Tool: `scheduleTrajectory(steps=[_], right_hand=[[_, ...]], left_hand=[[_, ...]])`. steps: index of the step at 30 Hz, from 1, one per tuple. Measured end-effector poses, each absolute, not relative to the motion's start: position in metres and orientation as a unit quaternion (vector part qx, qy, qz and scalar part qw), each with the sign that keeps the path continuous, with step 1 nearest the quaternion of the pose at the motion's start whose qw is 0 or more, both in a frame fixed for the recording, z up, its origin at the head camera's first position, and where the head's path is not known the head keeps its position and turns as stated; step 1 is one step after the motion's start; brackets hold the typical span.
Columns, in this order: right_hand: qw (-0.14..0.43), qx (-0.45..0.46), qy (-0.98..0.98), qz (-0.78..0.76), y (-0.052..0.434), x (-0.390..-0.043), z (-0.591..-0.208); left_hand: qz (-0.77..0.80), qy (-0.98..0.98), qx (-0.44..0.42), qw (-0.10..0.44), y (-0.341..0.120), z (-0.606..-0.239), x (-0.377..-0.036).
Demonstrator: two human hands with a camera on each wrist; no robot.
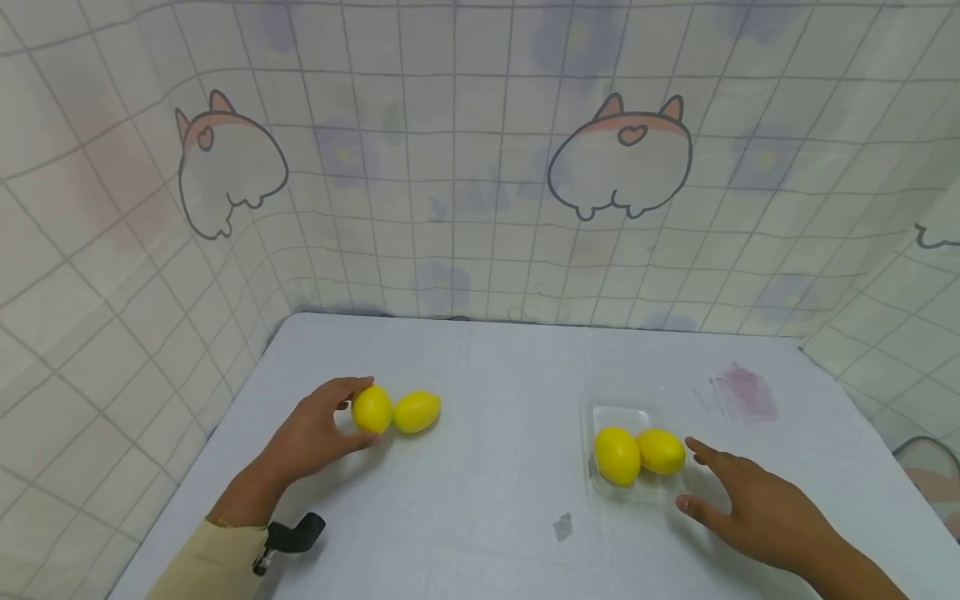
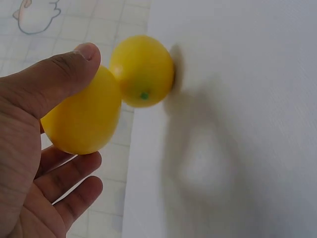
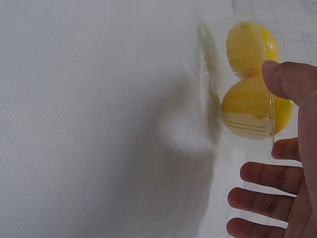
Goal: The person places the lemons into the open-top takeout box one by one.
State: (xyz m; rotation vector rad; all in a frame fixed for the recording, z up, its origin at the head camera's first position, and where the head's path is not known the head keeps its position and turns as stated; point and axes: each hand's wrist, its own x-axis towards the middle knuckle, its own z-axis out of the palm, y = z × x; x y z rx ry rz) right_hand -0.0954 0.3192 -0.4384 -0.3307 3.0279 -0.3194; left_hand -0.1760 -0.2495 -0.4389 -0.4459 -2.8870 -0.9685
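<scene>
On the left of the table, my left hand pinches a yellow lemon between thumb and fingers. A second lemon lies just right of it; in the left wrist view this lemon shows a green stem end. Two more lemons, one at the left and one at the right, sit side by side in a clear plastic container. My right hand is spread beside the container's right side, fingers apart, holding nothing. From the right wrist, its thumb overlaps the container's rim.
A white table lies under everything. Behind and beside it hangs a checked curtain with cartoon animals. A pink patch marks the back right of the table, and a small grey patch the front. A black wrist mount sits at my left sleeve.
</scene>
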Motion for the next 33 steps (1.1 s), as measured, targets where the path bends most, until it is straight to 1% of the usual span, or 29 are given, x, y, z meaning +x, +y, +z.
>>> scheduleTrajectory(steps=[18,28,33], right_hand=[[0.041,-0.113,0.987,-0.105,0.318,-0.097,-0.438],[0.040,-0.113,0.987,-0.107,0.317,-0.096,-0.438],[0.048,-0.110,0.987,-0.105,0.319,-0.096,-0.438]], left_hand=[[-0.334,-0.924,-0.178,0.045,-0.203,-0.429,-0.189],[-0.345,-0.917,-0.198,0.036,-0.177,-0.429,-0.195],[-0.351,-0.911,-0.214,0.037,-0.166,-0.430,-0.199]])
